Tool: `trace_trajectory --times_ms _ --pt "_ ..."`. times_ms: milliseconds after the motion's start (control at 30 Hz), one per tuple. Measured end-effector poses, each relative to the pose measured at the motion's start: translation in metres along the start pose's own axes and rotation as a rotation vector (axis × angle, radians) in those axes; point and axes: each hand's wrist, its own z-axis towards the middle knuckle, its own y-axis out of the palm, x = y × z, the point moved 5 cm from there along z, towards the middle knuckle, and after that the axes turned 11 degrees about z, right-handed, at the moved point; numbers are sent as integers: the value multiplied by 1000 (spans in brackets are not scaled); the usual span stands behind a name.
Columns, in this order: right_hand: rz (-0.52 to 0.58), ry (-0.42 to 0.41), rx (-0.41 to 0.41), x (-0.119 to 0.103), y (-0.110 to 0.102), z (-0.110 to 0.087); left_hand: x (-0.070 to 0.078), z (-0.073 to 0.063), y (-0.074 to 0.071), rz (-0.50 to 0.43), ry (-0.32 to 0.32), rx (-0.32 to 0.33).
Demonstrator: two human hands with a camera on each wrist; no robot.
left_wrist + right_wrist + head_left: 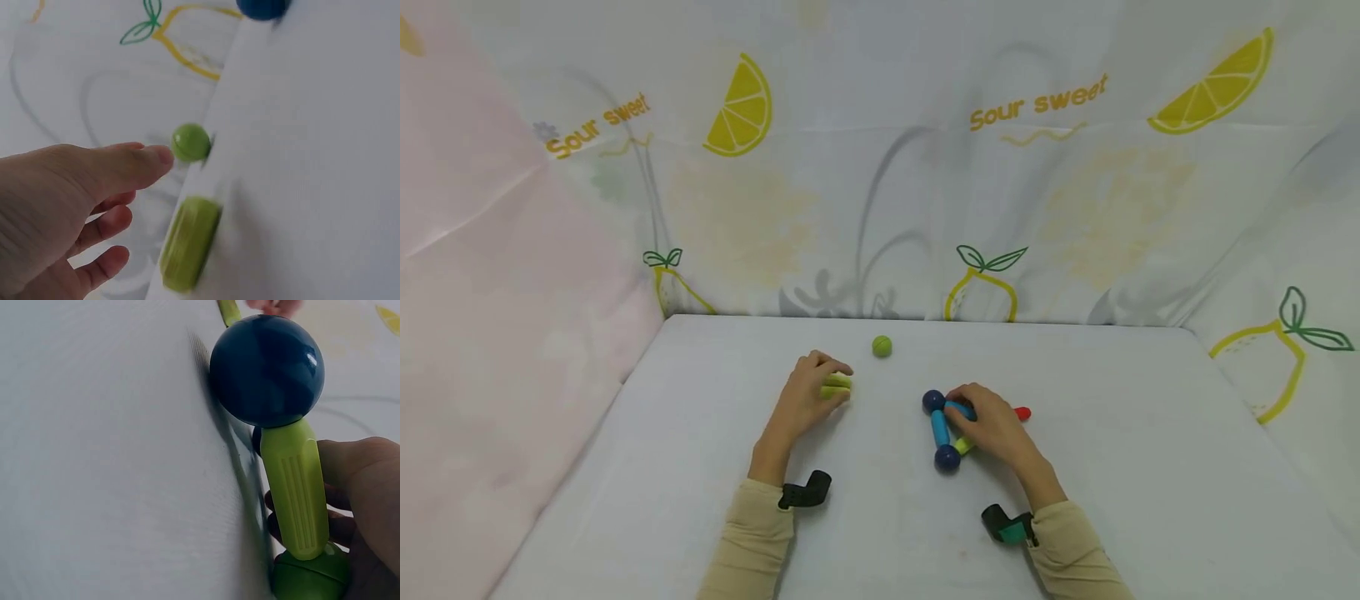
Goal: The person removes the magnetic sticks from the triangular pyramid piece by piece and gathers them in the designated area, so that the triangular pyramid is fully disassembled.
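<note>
In the head view my left hand (803, 398) hovers about light-green rods (837, 385). In the left wrist view the thumb and fingers are spread apart, with the rods (190, 245) lying on the table beyond them. My right hand (996, 425) pinches a light-blue rod (959, 409) of a joined ball-and-rod toy frame. That frame has dark-blue balls (947, 458), another blue rod (940, 429) and a yellow-green rod (295, 490) running to a green ball (311, 575). A red rod end (1023, 413) shows past the right hand, which hides part of the frame.
A green ball (882, 347) sits near the back edge of the white table (700, 500). Behind the table hangs a lemon-print cloth (880, 167). Both wrists wear black camera mounts (806, 490).
</note>
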Motion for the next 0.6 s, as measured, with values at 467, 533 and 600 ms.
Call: trace_trajectory --times_ms 467,533,600 --pt "-30 -144 23 -2 3 0 84 13 78 -105 304 -263" --pt "-31 -132 37 -1 1 -1 82 14 76 -112 306 -256" --pt "-35 -103 54 1 -3 -1 80 14 73 -119 302 -260"
